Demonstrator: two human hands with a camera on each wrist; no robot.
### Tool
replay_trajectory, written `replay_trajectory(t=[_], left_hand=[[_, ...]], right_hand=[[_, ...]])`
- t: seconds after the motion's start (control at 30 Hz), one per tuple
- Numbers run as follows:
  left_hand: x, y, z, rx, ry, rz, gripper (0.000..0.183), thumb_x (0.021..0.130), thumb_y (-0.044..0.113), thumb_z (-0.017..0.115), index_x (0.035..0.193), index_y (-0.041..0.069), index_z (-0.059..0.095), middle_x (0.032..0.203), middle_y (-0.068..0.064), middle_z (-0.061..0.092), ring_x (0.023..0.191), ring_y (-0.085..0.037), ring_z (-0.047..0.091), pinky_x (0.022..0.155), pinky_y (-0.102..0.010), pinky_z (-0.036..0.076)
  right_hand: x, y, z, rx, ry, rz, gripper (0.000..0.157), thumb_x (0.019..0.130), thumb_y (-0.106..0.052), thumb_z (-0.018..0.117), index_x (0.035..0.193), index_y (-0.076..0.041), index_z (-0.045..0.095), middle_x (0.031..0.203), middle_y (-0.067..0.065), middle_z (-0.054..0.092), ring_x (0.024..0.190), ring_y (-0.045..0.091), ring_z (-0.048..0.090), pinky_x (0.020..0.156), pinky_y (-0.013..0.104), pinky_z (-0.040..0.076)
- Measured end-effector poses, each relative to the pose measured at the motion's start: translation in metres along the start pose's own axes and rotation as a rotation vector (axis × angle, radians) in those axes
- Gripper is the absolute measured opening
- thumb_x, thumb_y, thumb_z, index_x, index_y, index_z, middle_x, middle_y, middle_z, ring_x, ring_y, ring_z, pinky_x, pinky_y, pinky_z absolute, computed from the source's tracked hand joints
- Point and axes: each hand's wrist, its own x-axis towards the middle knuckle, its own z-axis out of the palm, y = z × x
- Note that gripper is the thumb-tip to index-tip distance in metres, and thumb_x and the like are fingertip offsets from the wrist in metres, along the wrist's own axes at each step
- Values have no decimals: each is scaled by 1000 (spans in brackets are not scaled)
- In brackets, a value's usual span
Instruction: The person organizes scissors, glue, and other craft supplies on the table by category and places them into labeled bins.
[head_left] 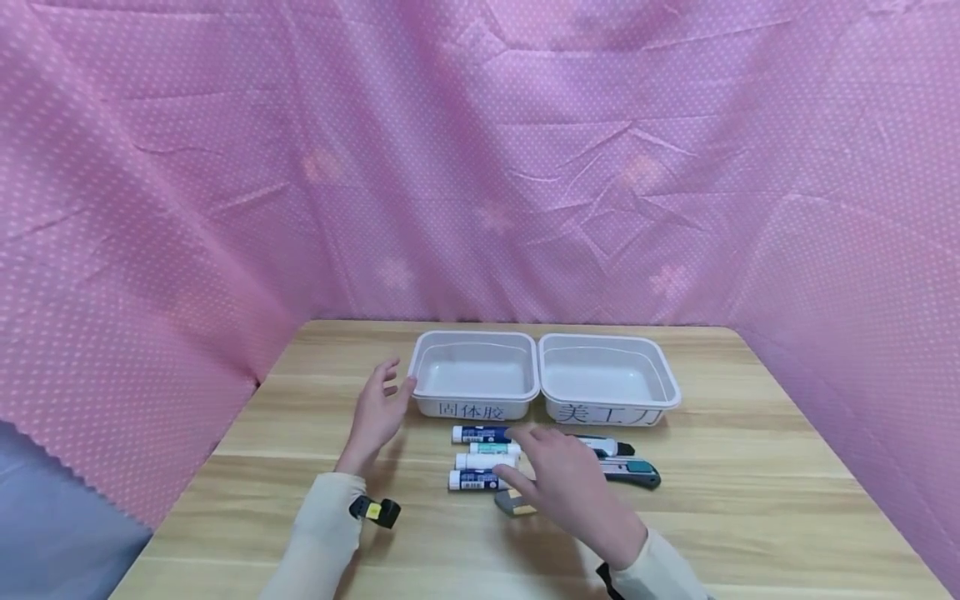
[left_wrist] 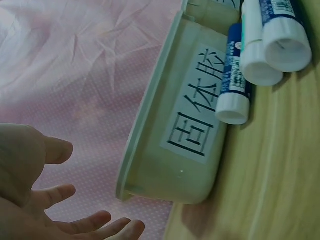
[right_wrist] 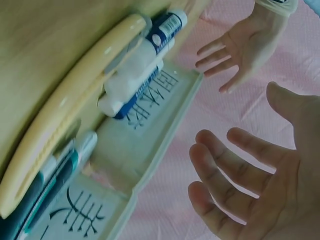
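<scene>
My left hand hovers beside the left white plastic box, fingers spread and holding nothing. Over a row of stationery is my right hand, its fingers loosely bent and apart with nothing in them. Several glue sticks lie side by side under its fingertips: a blue one at the back, a green-labelled one, a white one and a blue one in front. A yellow-handled utility knife lies nearest me, mostly hidden by that hand in the head view. Two more utility knives, one green and black, one white and black, point out to the right.
A second white box stands against the left one. Both bear printed Chinese labels on their front walls. The wooden table is backed by a pink dotted cloth along its far edge, with cloth also at both sides.
</scene>
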Motion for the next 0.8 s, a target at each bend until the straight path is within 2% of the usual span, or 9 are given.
replay_trajectory(t=[0.13,0.3,0.43,0.57,0.8], left_hand=[[-1,-10,6,2,-20,-26,55,106,30,56,155,12,39,152,-29,43,135,-48,50,109,-56,47],[-3,-20,13,-12,-29,-55,53,107,30,52,155,14,39,148,-31,48,132,-48,54,107,-56,49],[-3,-22,15,-9,-39,-72,51,108,31,50,155,15,40,147,-30,50,130,-47,55,107,-57,48],[0,-23,16,-27,-50,-83,49,108,31,49,155,16,41,148,-29,49,133,-47,53,108,-57,47],[4,-27,17,-57,-62,-82,47,109,29,49,153,15,44,149,-30,48,135,-46,51,110,-56,46]], right_hand=[[4,-6,10,-28,-23,-42,50,97,-58,60,127,-18,68,109,5,76,88,25,72,71,40,59],[9,-9,23,-29,-65,-66,42,96,-53,65,120,-20,71,88,1,75,67,16,65,56,32,50],[13,-9,30,-28,-83,-71,40,93,-52,70,116,-20,73,82,-3,72,63,11,61,54,28,47],[15,-7,35,-34,-87,-76,40,90,-52,73,115,-20,75,83,-3,74,64,12,62,55,29,49],[17,-5,44,-52,-85,-80,34,88,-50,76,107,-22,76,74,-7,68,60,10,58,53,29,46]])
